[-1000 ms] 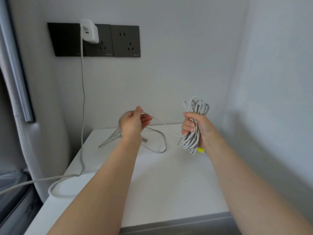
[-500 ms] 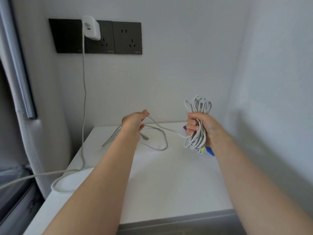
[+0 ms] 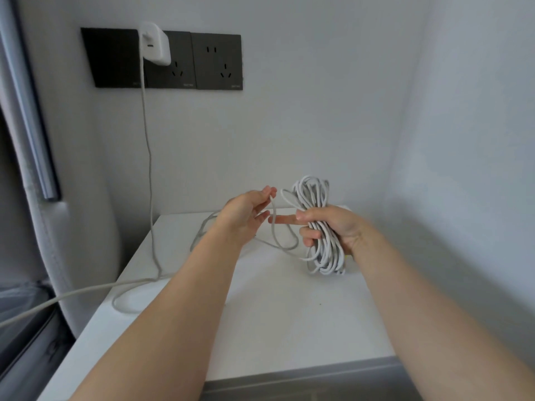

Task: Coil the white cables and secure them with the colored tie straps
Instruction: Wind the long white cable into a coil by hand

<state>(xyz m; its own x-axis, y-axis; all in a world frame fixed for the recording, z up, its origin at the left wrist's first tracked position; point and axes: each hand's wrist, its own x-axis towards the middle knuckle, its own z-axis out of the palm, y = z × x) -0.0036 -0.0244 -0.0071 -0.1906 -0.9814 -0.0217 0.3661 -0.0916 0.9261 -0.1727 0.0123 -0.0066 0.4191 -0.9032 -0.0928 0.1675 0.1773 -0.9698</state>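
The cable bundle (image 3: 318, 227) is plain white, and its loose strand (image 3: 273, 206) is the same white. A yellow sliver (image 3: 348, 257) shows at the bundle's 4 o'clock edge. The tabletop (image 3: 289, 322) is unpatterned white. At 11 o'clock the socket panels (image 3: 215, 65) are matte black-grey — the charger (image 3: 155, 44) on them white, its cord (image 3: 147, 146) pale grey.

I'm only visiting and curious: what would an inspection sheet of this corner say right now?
Surface: white table, with cables lying on it.
Job's things: coil held above the table; loose strand loops down from it; no strap clearly seen.
Clutter: nothing seen.
Hands: right hand grips the coil; left hand pinches the loose strand.
Cables: charger cable hangs from the charger, crosses the table and leaves at its left edge.
Surroundings: black sockets, white walls.
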